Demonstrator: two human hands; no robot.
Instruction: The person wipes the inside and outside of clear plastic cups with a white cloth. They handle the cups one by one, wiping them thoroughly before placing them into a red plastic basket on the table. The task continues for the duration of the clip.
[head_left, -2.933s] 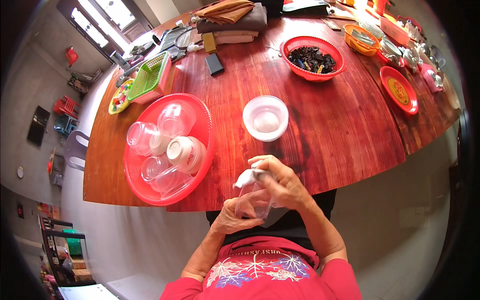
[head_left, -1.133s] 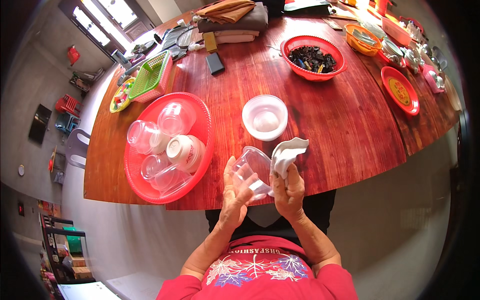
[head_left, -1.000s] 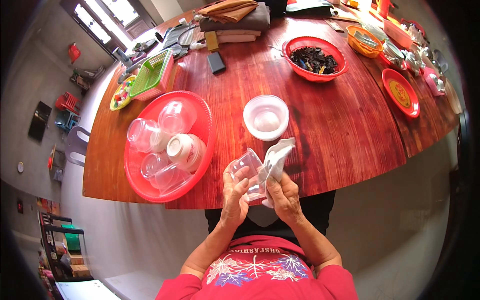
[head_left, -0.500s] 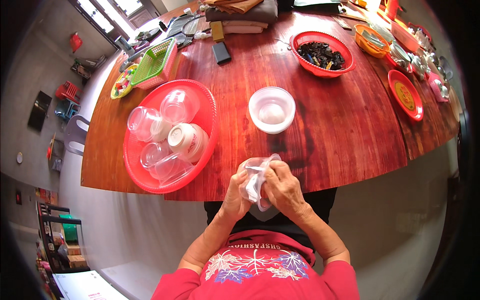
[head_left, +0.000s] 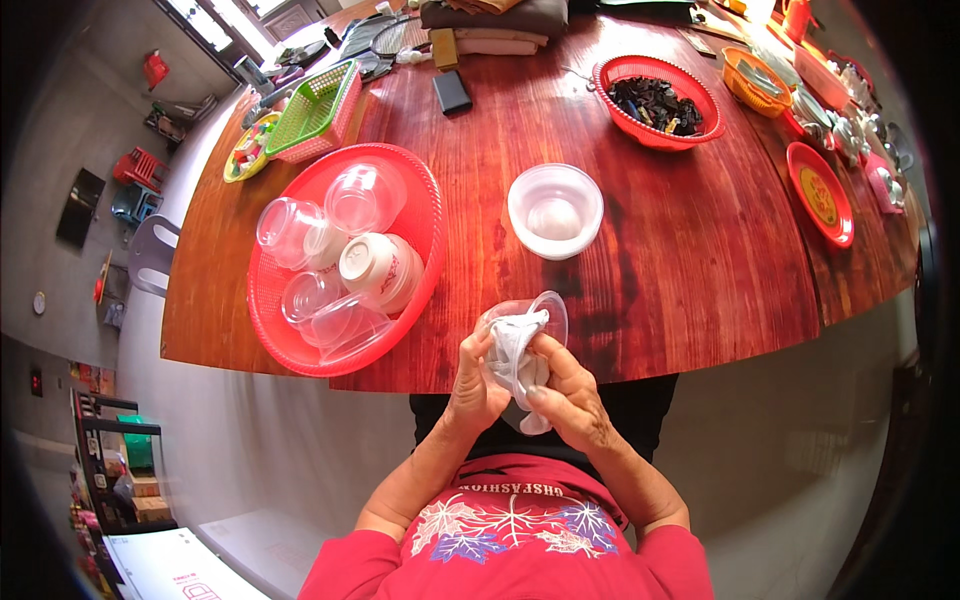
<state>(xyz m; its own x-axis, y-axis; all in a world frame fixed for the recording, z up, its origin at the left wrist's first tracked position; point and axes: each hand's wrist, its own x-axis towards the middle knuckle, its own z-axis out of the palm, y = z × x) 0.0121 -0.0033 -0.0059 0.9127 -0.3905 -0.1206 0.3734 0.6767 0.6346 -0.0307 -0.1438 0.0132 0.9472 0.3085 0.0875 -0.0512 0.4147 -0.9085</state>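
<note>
Just off the table's near edge, my left hand (head_left: 473,388) is closed round the side of a clear plastic bowl (head_left: 556,312), which is tilted. A white cloth (head_left: 515,332) is bunched inside the bowl, with one end hanging below it. My right hand (head_left: 574,398) pinches the cloth at the bowl's rim, thumb towards me. On the table ahead stand white translucent bowls (head_left: 521,208), seemingly nested. To the left, a large red plastic basket (head_left: 432,210) holds several clear plastic cups (head_left: 362,200) and white ceramic bowls (head_left: 368,260) turned upside down.
A red basket of dark pieces (head_left: 602,90) stands far right, near an orange basket (head_left: 735,88) and a red tray (head_left: 842,225). Far left are a green-and-pink basket (head_left: 318,112) and a small yellow basket (head_left: 237,172). A dark box (head_left: 452,92) lies beyond.
The plastic bowl has turned in my hands, so its inside and rim show more. My right hand has shifted lower, with the cloth bunched in it. The view has shifted slightly.
</note>
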